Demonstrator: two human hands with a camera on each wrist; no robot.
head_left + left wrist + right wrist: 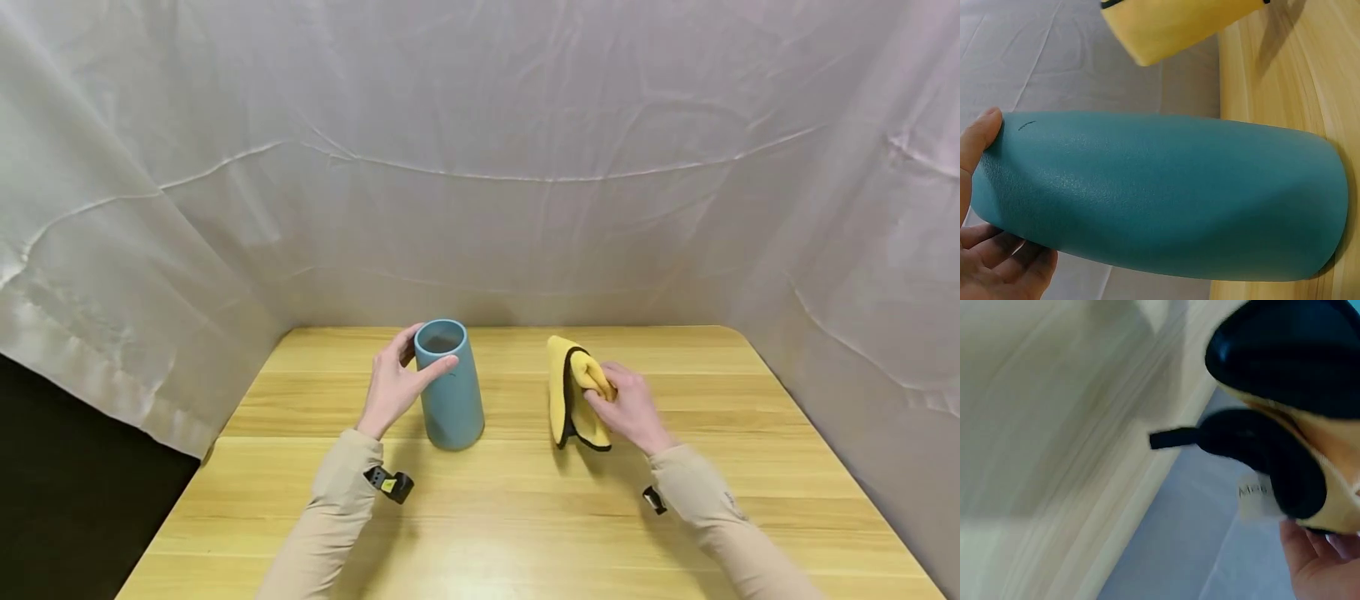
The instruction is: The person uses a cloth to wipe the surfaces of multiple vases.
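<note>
A tall blue vase (453,408) with a wide round mouth stands upright on the wooden table. My left hand (397,379) grips it near the rim, thumb on the near side and fingers behind. In the left wrist view the vase (1166,194) has a small dark mark near its top. To the right, my right hand (628,408) holds a folded yellow cloth (557,383) with dark edging, raised above the table. A white tag (1257,495) hangs from the cloth in the right wrist view. The vase's inside is mostly dark.
The wooden table (495,517) has a pale grey curtain (510,225) behind it and along its sides. A dark area (75,483) lies beyond the left edge. Small black wrist devices (390,483) sit on both sleeves.
</note>
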